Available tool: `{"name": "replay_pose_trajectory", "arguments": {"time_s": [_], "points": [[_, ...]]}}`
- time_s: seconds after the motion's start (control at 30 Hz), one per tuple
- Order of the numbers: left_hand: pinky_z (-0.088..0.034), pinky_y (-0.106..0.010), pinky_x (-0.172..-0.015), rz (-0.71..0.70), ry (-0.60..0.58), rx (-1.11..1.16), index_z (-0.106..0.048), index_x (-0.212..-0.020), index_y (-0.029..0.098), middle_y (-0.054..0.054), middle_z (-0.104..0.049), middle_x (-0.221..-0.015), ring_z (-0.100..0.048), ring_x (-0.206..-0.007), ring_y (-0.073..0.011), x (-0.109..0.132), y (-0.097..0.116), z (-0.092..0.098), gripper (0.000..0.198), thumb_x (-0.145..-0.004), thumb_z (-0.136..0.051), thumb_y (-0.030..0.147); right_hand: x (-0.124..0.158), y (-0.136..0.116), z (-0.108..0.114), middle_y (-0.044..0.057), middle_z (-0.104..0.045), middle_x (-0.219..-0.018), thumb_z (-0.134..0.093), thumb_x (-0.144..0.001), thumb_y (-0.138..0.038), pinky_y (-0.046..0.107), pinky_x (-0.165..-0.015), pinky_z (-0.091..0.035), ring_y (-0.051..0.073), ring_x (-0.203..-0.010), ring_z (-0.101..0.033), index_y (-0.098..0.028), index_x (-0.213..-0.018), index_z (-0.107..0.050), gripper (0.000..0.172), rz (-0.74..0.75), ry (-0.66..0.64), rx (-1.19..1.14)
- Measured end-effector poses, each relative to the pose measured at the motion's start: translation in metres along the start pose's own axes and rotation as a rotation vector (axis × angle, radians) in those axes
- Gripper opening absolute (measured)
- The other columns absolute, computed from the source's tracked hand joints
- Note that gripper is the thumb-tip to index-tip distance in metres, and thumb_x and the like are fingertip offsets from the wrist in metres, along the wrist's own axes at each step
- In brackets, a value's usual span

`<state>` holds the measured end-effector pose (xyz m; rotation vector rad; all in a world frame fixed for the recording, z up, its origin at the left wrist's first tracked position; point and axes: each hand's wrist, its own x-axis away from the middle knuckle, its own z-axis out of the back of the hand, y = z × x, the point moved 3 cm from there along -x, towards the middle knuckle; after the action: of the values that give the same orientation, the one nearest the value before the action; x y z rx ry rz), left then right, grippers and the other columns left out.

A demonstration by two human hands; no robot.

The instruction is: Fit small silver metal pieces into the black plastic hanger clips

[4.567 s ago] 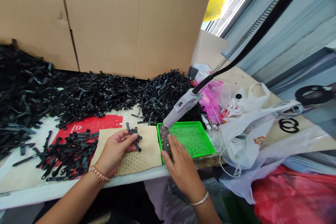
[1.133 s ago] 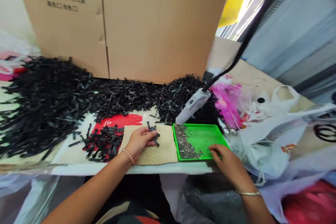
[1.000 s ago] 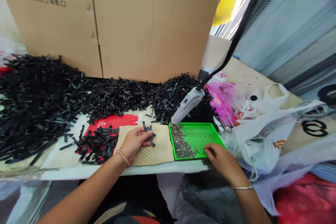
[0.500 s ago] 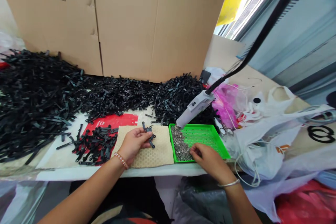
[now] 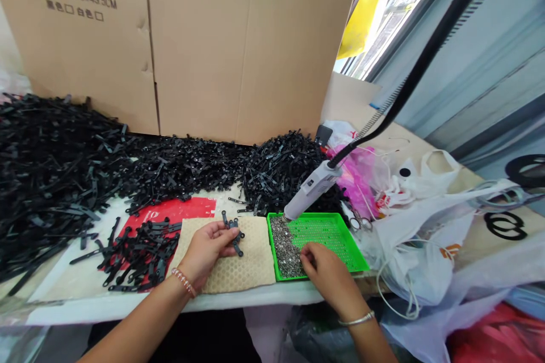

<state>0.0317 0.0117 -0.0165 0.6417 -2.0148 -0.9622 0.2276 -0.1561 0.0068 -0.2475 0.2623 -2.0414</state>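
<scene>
My left hand pinches a few black plastic link pieces between thumb and fingers, above a beige textured mat. My right hand is at the heap of small silver metal parts in a green perforated tray. Its thumb and fingertips are pressed together, and whatever lies between them is too small to make out. A pile of black link pieces rests on a red sheet left of the mat.
Large heaps of black pieces stretch along the table's back, before a tall cardboard box. A white tool on a black flexible arm hangs over the tray's back edge. Plastic bags and scissors lie at the right.
The camera view has shifted, so the scene sits lower and slightly left. My left hand still holds the black pieces; my right hand remains at the metal parts.
</scene>
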Motion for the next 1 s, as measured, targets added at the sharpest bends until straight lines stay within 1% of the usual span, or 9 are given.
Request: {"name": "replay_pose_trajectory", "arguments": {"time_s": [0.13, 0.23, 0.3, 0.4, 0.5, 0.63, 0.8, 0.9, 1.0], "points": [[-0.055, -0.016, -0.050, -0.001, 0.015, -0.008, -0.063, -0.081, 0.008, -0.006, -0.064, -0.075, -0.060, -0.064, -0.0114, 0.000, 0.000, 0.001, 0.008, -0.076, -0.068, 0.005, -0.002, -0.013, -0.001, 0.007, -0.062, -0.084, -0.041, -0.087, -0.018, 0.029, -0.071, -0.037, 0.020, -0.079, -0.056, -0.018, -0.084, -0.056, 0.016, 0.030, 0.000, 0.003], [-0.055, -0.016, -0.051, 0.002, 0.013, -0.011, -0.063, -0.082, 0.008, -0.006, -0.065, -0.076, -0.061, -0.065, -0.0121, 0.000, 0.000, 0.001, 0.008, -0.077, -0.067, 0.005, 0.002, 0.001, 0.010, 0.006, -0.063, -0.086, -0.043, -0.087, -0.021, 0.029, -0.071, -0.037, 0.020, -0.080, -0.057, -0.018, -0.084, -0.057, 0.015, 0.000, 0.022, -0.027], [-0.055, -0.016, -0.051, 0.008, 0.015, -0.015, -0.064, -0.083, 0.008, -0.007, -0.066, -0.077, -0.062, -0.066, -0.0128, -0.001, 0.000, 0.001, 0.008, -0.077, -0.067, 0.005, 0.007, 0.015, 0.020, 0.005, -0.064, -0.083, -0.046, -0.086, -0.025, 0.029, -0.069, -0.037, 0.020, -0.078, -0.058, -0.019, -0.082, -0.058, 0.014, -0.053, 0.031, 0.022], [-0.056, -0.016, -0.051, 0.010, 0.017, -0.024, -0.064, -0.084, 0.007, -0.007, -0.066, -0.079, -0.062, -0.067, -0.0129, -0.001, 0.001, 0.001, 0.008, -0.078, -0.066, 0.004, 0.012, 0.032, 0.031, 0.004, -0.066, -0.077, -0.053, -0.084, -0.027, 0.028, -0.064, -0.034, 0.019, -0.072, -0.059, -0.019, -0.075, -0.060, 0.014, -0.119, -0.043, 0.117], [-0.055, -0.015, -0.051, 0.011, 0.015, -0.034, -0.063, -0.085, 0.007, -0.007, -0.066, -0.078, -0.062, -0.065, -0.0118, 0.000, 0.002, 0.000, 0.007, -0.079, -0.065, 0.003, 0.010, 0.037, 0.034, 0.003, -0.067, -0.076, -0.053, -0.085, -0.027, 0.026, -0.061, -0.033, 0.018, -0.070, -0.059, -0.019, -0.074, -0.063, 0.017, -0.133, -0.163, 0.092], [-0.055, -0.015, -0.051, 0.016, 0.030, -0.039, -0.063, -0.085, 0.007, -0.007, -0.066, -0.078, -0.061, -0.064, -0.0112, 0.001, 0.002, -0.002, 0.007, -0.079, -0.064, 0.002, 0.000, 0.037, 0.032, 0.002, -0.067, -0.073, -0.057, -0.081, -0.026, 0.025, -0.058, -0.032, 0.017, -0.067, -0.059, -0.019, -0.074, -0.066, 0.014, -0.144, -0.254, -0.023], [-0.055, -0.016, -0.051, 0.010, 0.037, -0.041, -0.063, -0.085, 0.007, -0.007, -0.066, -0.078, -0.061, -0.065, -0.0115, 0.002, 0.004, 0.002, 0.007, -0.080, -0.063, 0.002, -0.016, 0.026, 0.018, 0.001, -0.066, -0.068, -0.062, -0.075, -0.021, 0.024, -0.055, -0.033, 0.015, -0.063, -0.057, -0.017, -0.070, -0.066, 0.008, -0.072, -0.347, -0.165], [-0.055, -0.016, -0.052, 0.012, 0.024, -0.027, -0.063, -0.084, 0.008, -0.006, -0.066, -0.079, -0.062, -0.066, -0.0119, -0.001, 0.000, -0.001, 0.007, -0.079, -0.065, 0.004, -0.016, 0.019, 0.015, -0.001, -0.066, -0.069, -0.062, -0.075, -0.021, 0.023, -0.057, -0.035, 0.014, -0.065, -0.058, -0.019, -0.074, -0.066, 0.005, -0.049, -0.353, -0.197], [-0.053, -0.017, -0.052, 0.022, 0.014, -0.003, -0.063, -0.080, 0.009, -0.006, -0.065, -0.077, -0.061, -0.067, -0.0130, -0.002, -0.005, -0.011, 0.009, -0.075, -0.071, 0.007, -0.008, 0.018, 0.021, -0.001, -0.065, -0.071, -0.061, -0.076, -0.020, 0.023, -0.059, -0.038, 0.015, -0.067, -0.059, -0.019, -0.076, -0.065, 0.005, -0.031, -0.330, -0.203]]}}
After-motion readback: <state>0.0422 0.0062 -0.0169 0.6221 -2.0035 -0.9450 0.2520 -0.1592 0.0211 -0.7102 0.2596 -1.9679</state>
